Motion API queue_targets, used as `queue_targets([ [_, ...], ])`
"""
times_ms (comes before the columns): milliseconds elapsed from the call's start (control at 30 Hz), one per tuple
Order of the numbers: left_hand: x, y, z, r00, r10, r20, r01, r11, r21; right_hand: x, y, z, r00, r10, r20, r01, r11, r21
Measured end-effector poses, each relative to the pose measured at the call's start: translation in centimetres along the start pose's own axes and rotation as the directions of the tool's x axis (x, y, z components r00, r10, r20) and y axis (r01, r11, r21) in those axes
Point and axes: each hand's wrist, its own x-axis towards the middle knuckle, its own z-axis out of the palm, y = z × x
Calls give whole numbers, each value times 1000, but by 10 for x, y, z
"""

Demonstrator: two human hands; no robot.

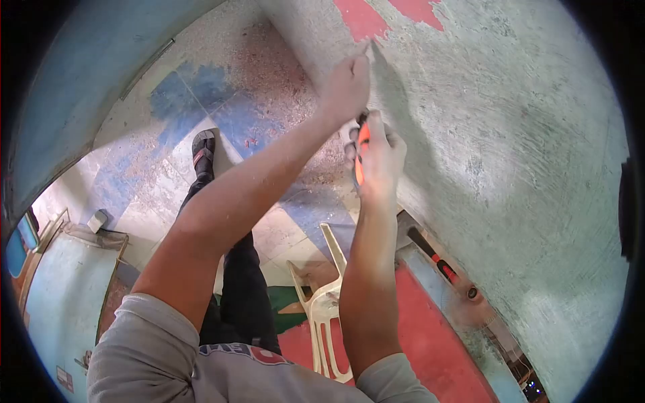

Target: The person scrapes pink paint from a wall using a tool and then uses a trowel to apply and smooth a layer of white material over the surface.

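Note:
My left hand (347, 84) is closed in a fist by the wall (497, 134), holding something small whose tip reaches the lower edge of a pink-red patch (363, 20); most of it is hidden by the fingers. Just below, my right hand (381, 154) is wrapped round an orange and black tool (363, 144) held upright close to the wall. What is at the tool's upper end is hidden behind my left wrist. The wall around both hands is grey-green and scratched.
A cream plastic chair (326, 305) stands below my right forearm. A black and red tool (443, 265) lies on the ledge at the right. Debris and blue powder cover the tiled floor (269, 245). A pale blue curved surface (74, 87) is at the left.

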Motion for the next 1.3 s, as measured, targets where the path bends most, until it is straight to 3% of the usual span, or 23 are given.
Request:
queue_targets([
  [100, -1, -3, 2, 993, 105, -45, -104, 994, 42, -8, -4, -1, 1000, -9, 7, 8, 999, 37],
  [200, -31, 4, 17, 954, 299, -35, -283, 931, 230, -31, 2, -15, 998, -16, -53, 20, 997, 76],
  [300, -11, -3, 7, 997, 75, -10, -73, 991, 108, -20, -5, -11, 998, -15, -53, 16, 1000, 22],
  [400, 9, 2, -1, 985, 128, -119, -136, 989, -59, 10, -8, 6, 999, -38, -25, 36, 995, -94],
  [500, -18, 12, 2, 997, 73, 4, -73, 992, 101, -17, -3, -8, 999, -26, -23, 27, 998, 60],
  [700, 4, 6, -4, 999, 35, -18, -36, 997, -70, -3, -7, -2, 1000, -22, 19, 21, 1000, 10],
  [933, -15, 7, 6, 991, 131, -13, -129, 985, 113, -18, -4, -6, 998, 4, -62, 1, 996, 85],
  [1033, 8, 5, -7, 1000, -26, -11, 25, 997, -74, 11, -1, 10, 995, -97, 12, 98, 994, -43],
  [1133, -6, 0, 0, 995, 104, 1, -104, 992, 78, -15, 2, -3, 997, -57, -56, 58, 998, 18],
  [1233, -28, 6, 12, 986, 167, 26, -168, 982, 83, -18, -1, -5, 998, -46, -42, 48, 998, 44],
  [1300, -12, 4, 5, 989, 141, -35, -141, 990, 10, -12, -3, -8, 999, -41, -20, 42, 999, 34],
])
